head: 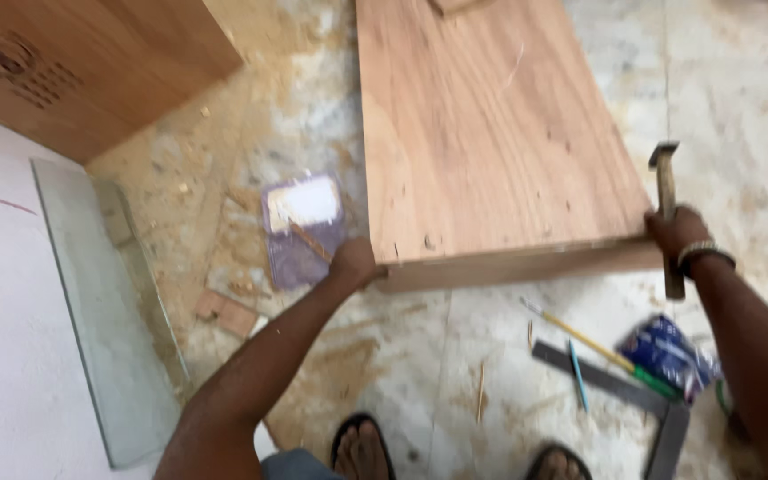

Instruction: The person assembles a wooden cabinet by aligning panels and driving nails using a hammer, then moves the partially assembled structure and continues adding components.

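Note:
A long wooden panel (491,124) lies on the floor, its near edge facing me. My left hand (353,264) grips the near left corner of that panel. My right hand (676,233) is at the near right corner and is shut on a hammer (666,191), whose wooden handle runs up to a metal head above the hand. A bracelet sits on my right wrist. My two sandalled feet show at the bottom edge.
A wooden cabinet (82,62) stands at the top left, a glass sheet (108,311) lies by a white surface at left. A purple pad (302,227), a yellow pencil (588,342), a steel square (642,404) and a blue packet (668,351) lie on the sawdust-strewn floor.

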